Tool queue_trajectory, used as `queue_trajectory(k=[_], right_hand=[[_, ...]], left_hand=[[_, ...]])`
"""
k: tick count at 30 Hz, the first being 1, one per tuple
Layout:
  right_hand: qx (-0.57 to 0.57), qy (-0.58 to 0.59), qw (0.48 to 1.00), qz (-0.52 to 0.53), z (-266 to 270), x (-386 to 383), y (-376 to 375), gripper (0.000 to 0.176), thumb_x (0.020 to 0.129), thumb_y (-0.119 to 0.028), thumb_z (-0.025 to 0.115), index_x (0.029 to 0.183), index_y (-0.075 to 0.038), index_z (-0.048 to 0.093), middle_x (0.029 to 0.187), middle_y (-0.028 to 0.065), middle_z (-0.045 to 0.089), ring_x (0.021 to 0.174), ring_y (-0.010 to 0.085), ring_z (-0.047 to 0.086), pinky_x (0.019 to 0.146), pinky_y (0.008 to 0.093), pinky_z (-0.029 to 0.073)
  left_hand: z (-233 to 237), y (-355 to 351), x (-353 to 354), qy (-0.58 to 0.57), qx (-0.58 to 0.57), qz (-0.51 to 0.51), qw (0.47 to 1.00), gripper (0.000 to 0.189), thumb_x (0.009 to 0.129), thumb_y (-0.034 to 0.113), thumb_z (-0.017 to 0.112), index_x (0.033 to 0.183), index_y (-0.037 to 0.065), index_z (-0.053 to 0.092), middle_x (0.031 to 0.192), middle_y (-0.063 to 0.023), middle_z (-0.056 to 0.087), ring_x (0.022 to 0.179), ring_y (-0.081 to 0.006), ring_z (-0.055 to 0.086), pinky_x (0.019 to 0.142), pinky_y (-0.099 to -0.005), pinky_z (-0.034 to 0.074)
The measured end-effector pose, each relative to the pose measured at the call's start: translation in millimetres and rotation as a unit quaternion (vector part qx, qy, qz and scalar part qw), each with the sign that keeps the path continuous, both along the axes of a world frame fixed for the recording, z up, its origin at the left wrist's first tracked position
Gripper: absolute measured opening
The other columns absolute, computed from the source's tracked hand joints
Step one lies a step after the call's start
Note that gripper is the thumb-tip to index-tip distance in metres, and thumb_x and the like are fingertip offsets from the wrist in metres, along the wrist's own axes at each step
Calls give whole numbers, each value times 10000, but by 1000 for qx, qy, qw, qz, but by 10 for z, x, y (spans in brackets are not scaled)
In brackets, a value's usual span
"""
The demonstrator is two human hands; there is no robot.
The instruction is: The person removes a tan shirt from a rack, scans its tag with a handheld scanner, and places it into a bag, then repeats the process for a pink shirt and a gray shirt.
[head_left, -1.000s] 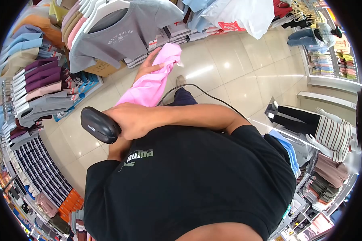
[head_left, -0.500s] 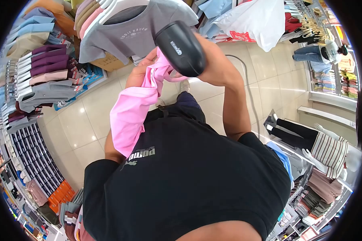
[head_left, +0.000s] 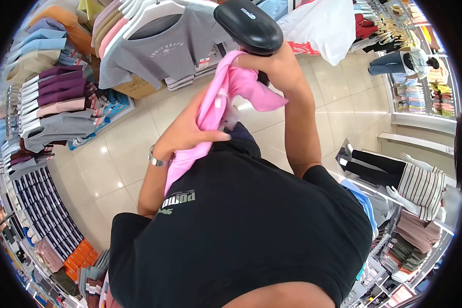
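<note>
My left hand (head_left: 184, 132), with a metal watch (head_left: 159, 160) at the wrist, is closed on a pink garment (head_left: 213, 110), its thumb lying across the cloth. The bunched fabric runs from near my chest up to my right hand (head_left: 282, 72). That hand is wrapped round a black handheld garment steamer (head_left: 249, 25), whose rounded body points away from me. The right thumb lies against the upper edge of the pink cloth. The steamer's handle is mostly hidden by my fingers.
A gray T-shirt (head_left: 164, 49) hangs on a rack just ahead. A white plastic bag (head_left: 321, 28) is beyond my right hand. More hanging clothes (head_left: 61, 84) line the left. A mannequin in a striped top (head_left: 421, 187) is at right, and a person (head_left: 416, 62) stands farther off.
The steamer has moved up and away from the pink garment's middle. My left hand has come out over the cloth, and the garment is now stretched up toward my right hand.
</note>
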State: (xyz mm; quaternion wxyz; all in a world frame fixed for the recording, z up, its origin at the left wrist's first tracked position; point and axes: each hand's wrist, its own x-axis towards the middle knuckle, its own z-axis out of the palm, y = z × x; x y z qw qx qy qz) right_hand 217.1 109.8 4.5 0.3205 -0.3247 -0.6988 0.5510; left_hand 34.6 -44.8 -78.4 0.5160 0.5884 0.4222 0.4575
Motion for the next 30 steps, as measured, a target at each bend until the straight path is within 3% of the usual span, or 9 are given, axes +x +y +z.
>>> queue_trajectory(k=[4, 6, 10, 14, 16, 22, 25, 28, 30], right_hand=[[4, 0, 1000, -17, 15, 90, 110, 320, 703, -132, 833, 955, 5, 690, 832, 13, 667, 777, 109, 590, 744, 287, 488], [20, -6, 999, -45, 28, 210, 212, 327, 702, -140, 841, 955, 5, 692, 837, 10, 670, 775, 112, 594, 734, 288, 490], [42, -3, 999, -15, 177, 383, 422, 264, 735, -133, 843, 924, -13, 702, 847, 20, 667, 798, 111, 610, 746, 286, 486], [43, -12, 999, -17, 301, 447, 651, 270, 738, -91, 845, 936, -39, 670, 853, 0, 630, 807, 106, 575, 750, 279, 430], [116, -69, 990, -41, 291, 450, 815, 298, 752, -194, 858, 924, -41, 669, 846, -1, 626, 802, 104, 570, 746, 278, 431], [189, -173, 966, -30, 328, 421, 1106, 391, 760, -329, 854, 958, -36, 689, 861, 6, 650, 822, 114, 582, 766, 292, 448], [196, -194, 961, -24, 335, 395, 1185, 399, 760, -338, 855, 963, -35, 694, 864, 7, 651, 826, 118, 584, 778, 293, 448], [172, -152, 973, -29, 295, 377, 1251, 409, 761, -350, 854, 970, -35, 698, 874, 8, 653, 836, 121, 585, 791, 291, 442], [174, -151, 972, -32, 292, 358, 1284, 410, 765, -357, 850, 973, -37, 700, 884, 9, 657, 848, 123, 587, 802, 291, 439]], left_hand=[[-337, -13, -245, 247, -258, 72, 931, 490, 822, 156, 752, 1276, 25, 623, 1117, -136, 690, 1030, -181, 656, 879, -336, 518], [-442, -76, -588, 210, -145, 178, 950, 269, 860, 66, 677, 1122, 8, 684, 950, -64, 717, 837, -132, 667, 734, -307, 534], [26, 9, -1038, 158, 18, 231, 960, 157, 959, 59, 608, 1073, -5, 696, 802, 28, 660, 720, -71, 589, 682, -215, 479], [424, 185, -1443, 206, -16, 201, 958, 250, 999, 201, 625, 1092, -19, 697, 801, 30, 621, 715, -49, 522, 662, -195, 430], [558, 342, -1569, 252, -6, 227, 941, 310, 1014, 260, 613, 1096, -27, 695, 796, 31, 600, 695, -45, 483, 635, -196, 411], [486, 821, -1782, 259, 150, 329, 896, 338, 1033, 297, 577, 1125, -10, 684, 823, 14, 592, 749, -59, 474, 675, -227, 422], [438, 918, -1865, 188, 153, 292, 925, 317, 1004, 293, 618, 1167, 23, 651, 896, -11, 611, 808, -77, 501, 740, -244, 435], [525, 835, -1845, 252, 163, 233, 925, 425, 900, 328, 734, 1200, 56, 605, 939, -31, 613, 851, -103, 538, 797, -261, 443], [693, 700, -1663, 396, 256, 171, 865, 557, 766, 309, 823, 1221, 91, 586, 933, -66, 589, 885, -197, 576, 834, -328, 472]])
